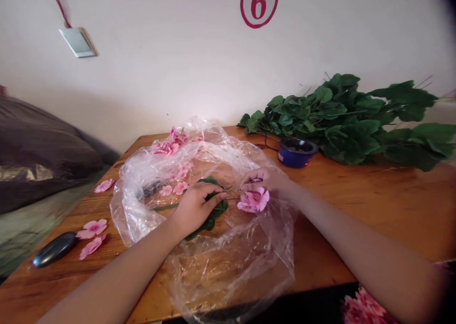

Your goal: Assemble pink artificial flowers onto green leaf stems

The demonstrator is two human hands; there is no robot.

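Observation:
My left hand (195, 207) pinches a thin green stem between thumb and fingers. Dark green artificial leaves (215, 215) on that stem spread out beneath the hand. At the other end of the stem, my right hand (270, 184) is closed by a pink artificial flower cluster (253, 200), its fingers around the thin stalks. The blossoms hang just below the right fingers, and exactly how they meet the stem is too small to tell. Under both hands lies a crumpled clear plastic bag (228, 252), with more pink flowers (171, 143) in or on it.
A blue round pot (297, 153) with a red light and a cord stands at the back right. Behind it lies a heap of leafy green stems (356, 119). Loose pink blossoms (91, 229) and a dark oval object (55, 249) lie on the wooden table (356, 210) at left.

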